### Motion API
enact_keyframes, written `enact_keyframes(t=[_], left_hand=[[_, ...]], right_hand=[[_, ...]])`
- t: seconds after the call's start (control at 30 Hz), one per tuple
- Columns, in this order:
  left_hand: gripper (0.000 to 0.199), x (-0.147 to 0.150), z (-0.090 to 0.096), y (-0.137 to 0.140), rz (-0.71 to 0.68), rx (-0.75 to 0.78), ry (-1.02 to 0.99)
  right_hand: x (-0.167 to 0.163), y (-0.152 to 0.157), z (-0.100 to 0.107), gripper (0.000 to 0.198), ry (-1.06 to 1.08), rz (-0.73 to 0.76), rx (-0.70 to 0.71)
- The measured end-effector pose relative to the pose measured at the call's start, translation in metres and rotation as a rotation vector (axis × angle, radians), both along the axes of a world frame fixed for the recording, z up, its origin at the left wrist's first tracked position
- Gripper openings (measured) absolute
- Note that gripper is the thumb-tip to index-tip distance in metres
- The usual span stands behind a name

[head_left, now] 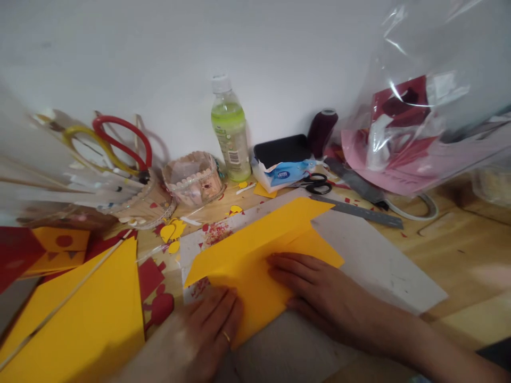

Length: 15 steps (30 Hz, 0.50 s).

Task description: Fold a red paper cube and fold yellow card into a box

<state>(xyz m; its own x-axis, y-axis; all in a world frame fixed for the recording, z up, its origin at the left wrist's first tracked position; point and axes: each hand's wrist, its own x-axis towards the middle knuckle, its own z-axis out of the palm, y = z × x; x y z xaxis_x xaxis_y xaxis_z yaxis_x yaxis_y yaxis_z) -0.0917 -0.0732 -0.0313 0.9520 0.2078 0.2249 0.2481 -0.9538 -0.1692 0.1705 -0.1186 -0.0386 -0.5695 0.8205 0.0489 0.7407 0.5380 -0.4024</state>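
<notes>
A folded sheet of orange-yellow paper (255,271) lies slanted over a grey board (383,266), with a folded flap along its far side. My left hand (215,324), a ring on one finger, is closed over the paper's left edge; its thumb is hidden. On the right part of the paper rests my right hand (315,290), open, with fingers stretched out flat towards the fold. A grey ruler (359,211) lies just beyond the board, and black-handled scissors (318,186) are farther back.
On the left lie yellow sheets (91,308) with a thin stick (67,298) across them, and red cutouts (159,308). Along the wall stand a decorated holder (146,205) with scissors, a round basket (195,183), a green drink bottle (231,133), a tissue pack (283,173) and a clear plastic bag (399,122).
</notes>
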Motion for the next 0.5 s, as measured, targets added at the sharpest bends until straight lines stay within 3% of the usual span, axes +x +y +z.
enact_keyframes(t=[0.2,0.4,0.5], left_hand=[[0.031,0.034,0.003,0.014,-0.113,0.097,0.139],[0.038,0.037,-0.012,0.028,-0.197,0.086,0.090],[0.039,0.037,-0.015,0.031,-0.236,0.105,-0.010]], right_hand=[[0.002,0.001,0.002,0.040,0.033,-0.029,-0.062],[0.001,-0.007,-0.016,0.038,0.015,0.036,0.204],[0.002,-0.012,-0.017,0.041,-0.054,0.002,0.211]])
